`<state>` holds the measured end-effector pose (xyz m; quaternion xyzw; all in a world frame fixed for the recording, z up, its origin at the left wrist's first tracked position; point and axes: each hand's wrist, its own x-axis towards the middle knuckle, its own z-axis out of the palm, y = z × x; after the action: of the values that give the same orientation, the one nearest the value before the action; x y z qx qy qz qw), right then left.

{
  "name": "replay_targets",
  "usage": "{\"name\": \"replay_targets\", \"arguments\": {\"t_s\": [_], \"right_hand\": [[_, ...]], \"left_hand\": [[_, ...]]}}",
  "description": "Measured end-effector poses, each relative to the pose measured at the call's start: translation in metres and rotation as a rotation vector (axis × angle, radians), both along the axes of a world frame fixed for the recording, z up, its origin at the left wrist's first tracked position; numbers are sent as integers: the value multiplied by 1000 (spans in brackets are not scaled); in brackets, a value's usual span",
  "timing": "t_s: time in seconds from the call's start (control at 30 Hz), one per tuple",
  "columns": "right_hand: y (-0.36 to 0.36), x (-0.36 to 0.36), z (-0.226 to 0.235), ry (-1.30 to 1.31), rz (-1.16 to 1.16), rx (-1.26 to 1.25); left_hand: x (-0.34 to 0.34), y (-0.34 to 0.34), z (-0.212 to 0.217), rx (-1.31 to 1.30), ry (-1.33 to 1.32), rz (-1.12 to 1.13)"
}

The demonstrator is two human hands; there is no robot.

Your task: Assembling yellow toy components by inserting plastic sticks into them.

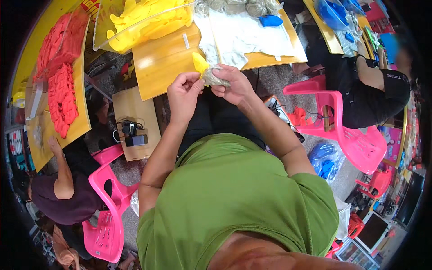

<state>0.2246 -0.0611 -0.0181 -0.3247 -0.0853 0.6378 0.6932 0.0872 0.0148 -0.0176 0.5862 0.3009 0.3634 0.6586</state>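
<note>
Wooden worktop (166,63) sits in front of the person, with a clear bin of yellow pieces (144,20) and white cloths (252,33) on it. Both hands are up over the lap, close to the worktop edge. Left hand (183,92) has its grip pinched on the edge of a small grey bundle (216,78) with a yellow piece (199,63) poking out. Right hand (236,85) has its grip pressed around the same bundle. Pink chairs (355,139) stand on both sides
</note>
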Motion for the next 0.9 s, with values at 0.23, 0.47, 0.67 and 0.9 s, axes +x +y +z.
{"name": "replay_targets", "arguments": {"t_s": [0.23, 0.47, 0.67, 0.9], "right_hand": [[-2, -2, -7, -1, 46, -10], [3, -13, -5, -942, -200, -100], [12, -20, 11, -1753, -435, -227], [12, -6, -10, -1652, -225, 69]], "left_hand": [[-4, 7, 4, 126, 301, -62], [8, -6, 3, -86, -56, -3], [19, -2, -8, -334, -161, -36], [23, 18, -22, -313, -175, 50]]}}
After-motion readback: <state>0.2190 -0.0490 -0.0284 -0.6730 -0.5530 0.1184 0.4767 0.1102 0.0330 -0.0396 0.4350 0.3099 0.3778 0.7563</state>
